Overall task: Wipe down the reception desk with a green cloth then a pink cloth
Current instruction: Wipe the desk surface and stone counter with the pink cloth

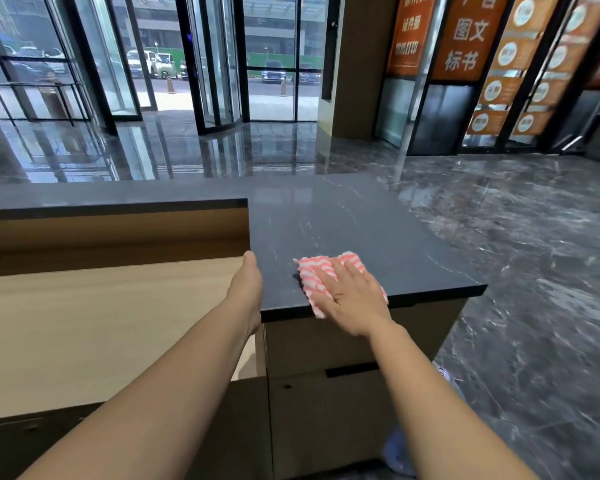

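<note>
The pink cloth (309,275) lies on the dark stone top of the reception desk (343,216), at its near edge, and one corner hangs a little over this edge. Its long axis runs from the near edge away from the person. The right hand (352,299) presses it flat with straight fingers. Ahead and to the right, the top is bare up to its edges. The left hand (248,289) rests at the top's left edge, beside the lower wooden shelf (101,323); its fingers are hidden, so I cannot tell its grip.

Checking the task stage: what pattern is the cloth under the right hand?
The cloth: pink-and-white wavy stripes; head view.
</note>
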